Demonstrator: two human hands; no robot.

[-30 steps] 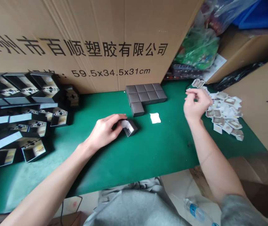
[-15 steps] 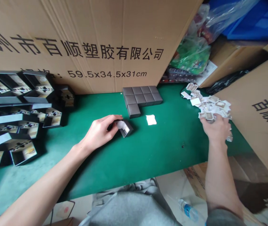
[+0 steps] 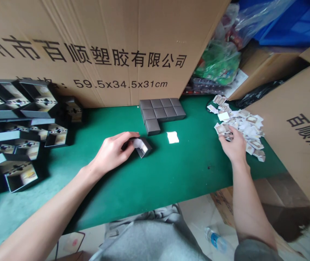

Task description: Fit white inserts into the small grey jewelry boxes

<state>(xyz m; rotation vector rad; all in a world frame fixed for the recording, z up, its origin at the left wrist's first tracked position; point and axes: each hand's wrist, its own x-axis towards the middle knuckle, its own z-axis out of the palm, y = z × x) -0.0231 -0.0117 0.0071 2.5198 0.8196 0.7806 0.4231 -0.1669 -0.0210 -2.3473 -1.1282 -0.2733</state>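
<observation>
My left hand is closed around a small dark hinged box, which rests open on the green table with a pale lining inside. Out to the right, my right hand pinches a white box insert at the near left edge of a heap of similar white inserts. Its fingertips partly hide that insert. Between the hands lies a flat white piece. Just behind it, several closed dark boxes stand in a tight block.
Several open dark boxes are stacked along the left side. A large carton walls off the back of the green table, and another carton borders the right. Plastic bags lie at the back right; a bottle is below the table.
My right hand has moved left from the middle of the heap to its edge, and a white insert now shows at its fingertips. My left hand keeps holding the box in place.
</observation>
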